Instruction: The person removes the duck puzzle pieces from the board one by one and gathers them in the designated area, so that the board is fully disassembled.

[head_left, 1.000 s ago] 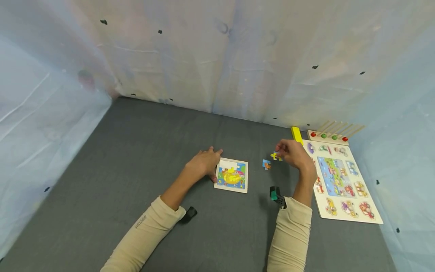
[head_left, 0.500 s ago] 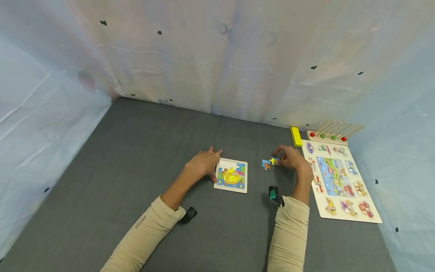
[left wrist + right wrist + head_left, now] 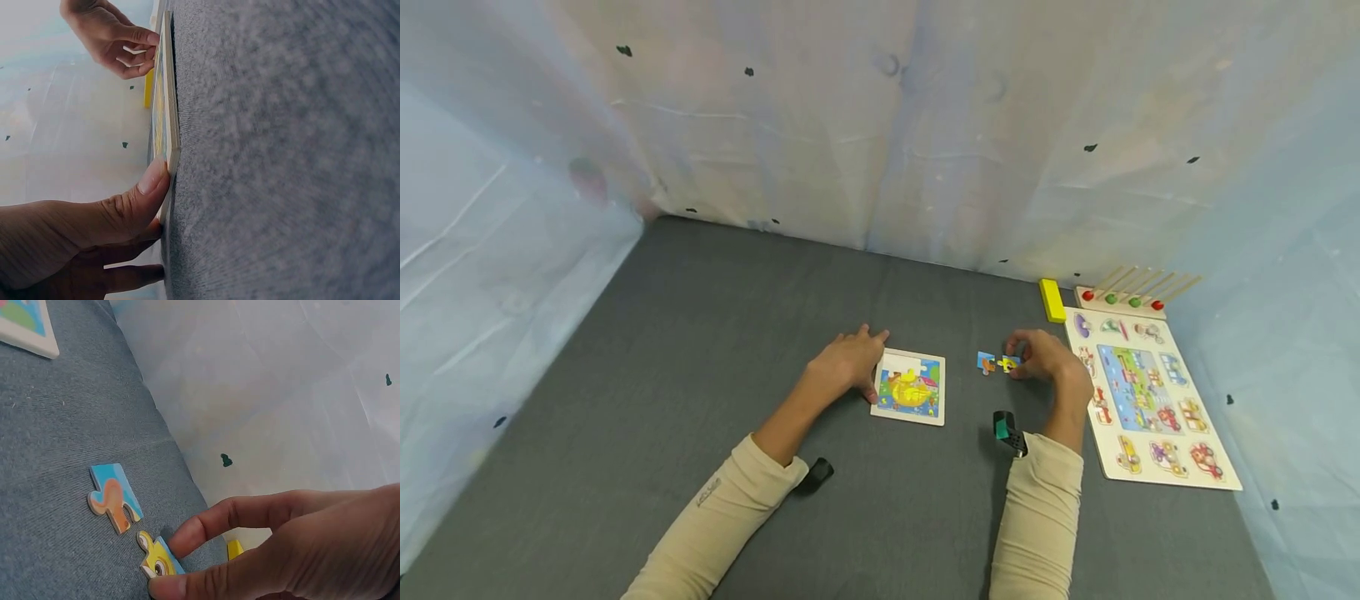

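Observation:
A square wooden jigsaw tray [image 3: 913, 413] lies on the dark cloth, its yellow duck picture partly filled and its upper left part bare. Along its left edge rests my left hand [image 3: 847, 360]; the thumb [image 3: 153, 181] presses near one corner and the other fingers stretch out beside the tray. To the right, my right hand [image 3: 1045, 357] pinches a yellow and blue jigsaw piece [image 3: 161, 559] with a printed eye between thumb and index finger, low over the cloth. Just left of it lies a blue and orange jigsaw piece [image 3: 112, 495], apart from the hand.
A large wooden picture board [image 3: 1101, 462] with vehicle shapes lies at the right. Behind it stand a yellow block [image 3: 1052, 301] and a wooden base [image 3: 1122, 307] with upright sticks and red and green beads. Pale sheeting [image 3: 850, 125] hangs behind the cloth-covered surface.
My right hand has come down and slightly towards me with the yellow piece, which has turned and now sits beside the orange one. The left hand and tray have stayed put.

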The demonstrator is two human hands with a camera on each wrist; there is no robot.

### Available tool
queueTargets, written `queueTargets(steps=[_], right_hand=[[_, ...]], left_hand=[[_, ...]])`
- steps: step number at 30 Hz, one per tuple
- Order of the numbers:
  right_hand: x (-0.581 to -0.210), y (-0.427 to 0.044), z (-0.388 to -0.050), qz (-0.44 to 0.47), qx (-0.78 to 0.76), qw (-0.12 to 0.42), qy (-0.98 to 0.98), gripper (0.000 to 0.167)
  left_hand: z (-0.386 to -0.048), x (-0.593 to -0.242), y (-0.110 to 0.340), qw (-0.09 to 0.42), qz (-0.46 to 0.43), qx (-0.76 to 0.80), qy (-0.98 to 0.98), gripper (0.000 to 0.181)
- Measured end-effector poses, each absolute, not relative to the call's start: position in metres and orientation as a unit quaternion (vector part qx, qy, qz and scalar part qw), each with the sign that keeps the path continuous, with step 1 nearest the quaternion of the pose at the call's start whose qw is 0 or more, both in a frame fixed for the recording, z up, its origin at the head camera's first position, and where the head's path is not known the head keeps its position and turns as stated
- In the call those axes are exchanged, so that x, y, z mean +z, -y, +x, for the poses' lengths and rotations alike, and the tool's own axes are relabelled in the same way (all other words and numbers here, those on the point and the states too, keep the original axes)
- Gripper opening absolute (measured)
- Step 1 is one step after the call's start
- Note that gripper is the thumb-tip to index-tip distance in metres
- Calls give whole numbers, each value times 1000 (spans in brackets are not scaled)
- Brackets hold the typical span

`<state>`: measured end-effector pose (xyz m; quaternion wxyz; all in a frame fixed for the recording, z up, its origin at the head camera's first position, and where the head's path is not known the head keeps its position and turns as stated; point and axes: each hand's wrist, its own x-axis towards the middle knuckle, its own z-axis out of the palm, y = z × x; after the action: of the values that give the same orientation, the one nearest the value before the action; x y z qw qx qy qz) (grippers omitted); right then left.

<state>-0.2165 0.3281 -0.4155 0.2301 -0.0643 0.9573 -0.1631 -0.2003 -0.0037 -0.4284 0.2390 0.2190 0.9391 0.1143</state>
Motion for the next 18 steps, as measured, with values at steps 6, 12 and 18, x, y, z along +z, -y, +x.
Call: queueTargets(steps=[6,12,18], right_hand=[[-414,-328,-216,-65,-164,247,-953,33],[-414,-329,-216,-70,-163,244,-953,38],[-413,-327,-216,-68,-160,244,-954,41]], left_hand=[[-200,-427,3,246,218,112,-938,112],[-200,-427,2,246,213,111,-939,111],[-200,-427,4,246,212,114,-939,112]])
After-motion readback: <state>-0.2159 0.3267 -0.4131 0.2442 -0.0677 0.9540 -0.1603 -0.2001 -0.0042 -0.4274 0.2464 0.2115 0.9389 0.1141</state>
